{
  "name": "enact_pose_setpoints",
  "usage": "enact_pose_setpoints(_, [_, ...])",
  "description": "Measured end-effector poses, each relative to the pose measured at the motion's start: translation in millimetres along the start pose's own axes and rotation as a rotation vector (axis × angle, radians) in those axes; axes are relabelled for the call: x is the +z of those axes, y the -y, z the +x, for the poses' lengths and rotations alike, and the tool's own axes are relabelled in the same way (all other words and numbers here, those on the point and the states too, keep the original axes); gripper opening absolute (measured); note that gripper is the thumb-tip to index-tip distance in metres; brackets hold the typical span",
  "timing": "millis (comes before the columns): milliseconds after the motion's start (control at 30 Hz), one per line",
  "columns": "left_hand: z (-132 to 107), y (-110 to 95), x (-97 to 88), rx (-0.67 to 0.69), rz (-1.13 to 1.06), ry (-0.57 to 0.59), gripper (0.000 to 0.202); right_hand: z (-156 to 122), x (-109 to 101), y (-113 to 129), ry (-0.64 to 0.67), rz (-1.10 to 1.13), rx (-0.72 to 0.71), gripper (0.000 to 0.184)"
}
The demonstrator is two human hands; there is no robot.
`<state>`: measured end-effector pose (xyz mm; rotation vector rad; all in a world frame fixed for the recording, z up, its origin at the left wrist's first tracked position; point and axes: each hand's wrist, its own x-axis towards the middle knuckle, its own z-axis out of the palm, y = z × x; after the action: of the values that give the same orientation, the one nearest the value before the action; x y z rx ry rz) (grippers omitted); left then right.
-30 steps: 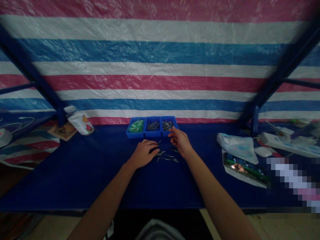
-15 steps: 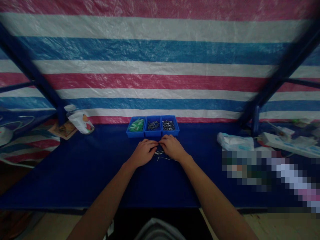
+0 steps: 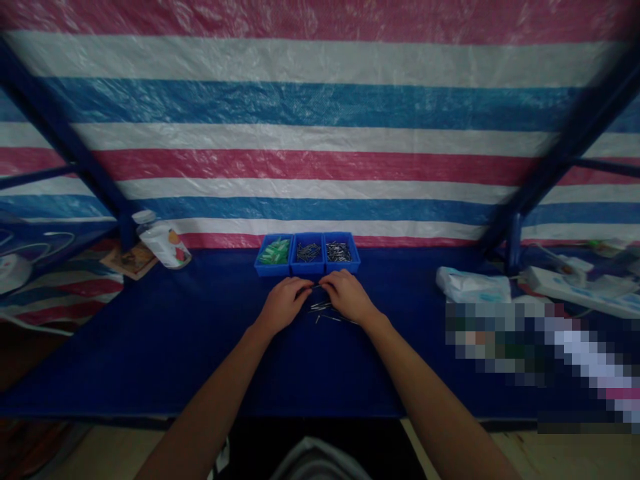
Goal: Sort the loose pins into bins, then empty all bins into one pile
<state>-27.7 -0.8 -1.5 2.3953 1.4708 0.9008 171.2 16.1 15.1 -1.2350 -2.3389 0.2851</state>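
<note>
1. A round white appliance (image 3: 10, 273) is seen at the left edge, partly cut off by the frame.
2. A flat printed card (image 3: 133, 261) is laid on a patterned cloth, just beside a white plastic bottle (image 3: 163, 243) lying on its side.
3. A blue plastic three-compartment tray (image 3: 307, 263) is placed on the dark blue tabletop (image 3: 150, 360). Green pieces (image 3: 274, 252) are held in the left compartment, and thin dark metal pins (image 3: 309, 252) fill the middle and right ones.
4. The left hand (image 3: 285, 303) is held near the tray, its fingers together and curled.
5. Loose slim metal pins (image 3: 325, 312) are scattered on the tabletop, between and just below both hands.
6. The right hand (image 3: 347, 297) is posed likewise, its fingertips close to the left's. Whether a pin is pinched by either hand cannot be told.
7. A crumpled white plastic bag (image 3: 473, 285) and a white power strip (image 3: 575, 287) are placed further right, beside a pixelated patch.
</note>
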Motion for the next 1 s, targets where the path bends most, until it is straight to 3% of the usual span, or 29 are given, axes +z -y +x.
enact_pose_setpoints(300, [-1.5, -3.5, -4.0, 0.020, -0.047, -0.112, 0.015, 0.5, 7.2, 3.4, -0.076, 0.164, -0.095, 0.019])
enact_pose_setpoints(667, [-1.9, -8.6, -6.7, 0.065, -0.056, -0.187, 0.016, 0.5, 8.2, 5.6, -0.165, 0.332, -0.181, 0.029])
enact_pose_setpoints(833, [-1.7, -8.9, -7.7, 0.036, -0.075, -0.198, 0.017, 2.1, 1.7, 1.5, -0.279, 0.467, -0.042, 0.026])
enact_pose_setpoints(1000, [-1.6, -11.5, -8.6, 0.016, -0.088, -0.139, 0.017, 6.7, -4.2, -1.0, -0.327, 0.860, 0.177, 0.024])
